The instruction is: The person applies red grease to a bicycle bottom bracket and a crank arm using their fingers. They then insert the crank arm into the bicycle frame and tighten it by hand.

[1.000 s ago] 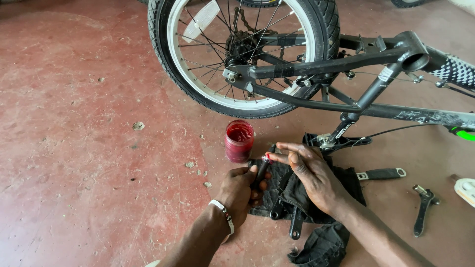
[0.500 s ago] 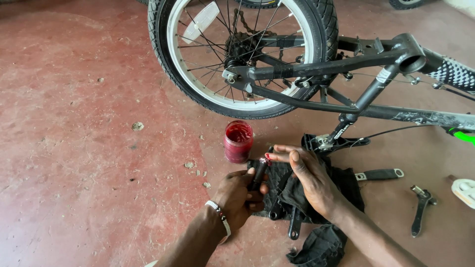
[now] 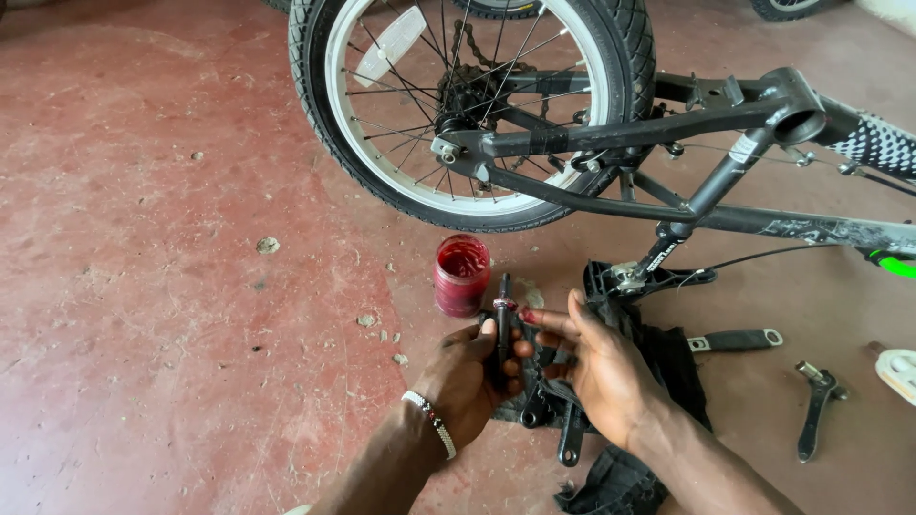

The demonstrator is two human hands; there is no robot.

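My left hand (image 3: 474, 374) grips a short dark metal rod (image 3: 502, 315), held nearly upright, with a smear of red grease near its top. My right hand (image 3: 599, 367) is beside it with fingers spread, and a red-smeared fingertip touches the rod's greased part. Just beyond the rod stands a small open pot of red grease (image 3: 462, 275). A beaded bracelet is on my left wrist. Below both hands lies a black cloth (image 3: 668, 362) with dark tools on it.
A black bicycle frame (image 3: 668, 133) lies on the red concrete floor, its rear wheel (image 3: 477, 105) above the pot. A black pedal (image 3: 620, 278), a black-handled tool (image 3: 735, 339) and a crank arm (image 3: 816, 405) lie at the right. Small stones dot the floor.
My left hand has raised the rod from lying low over the cloth to nearly upright. My right hand's fingers have moved onto its upper end.
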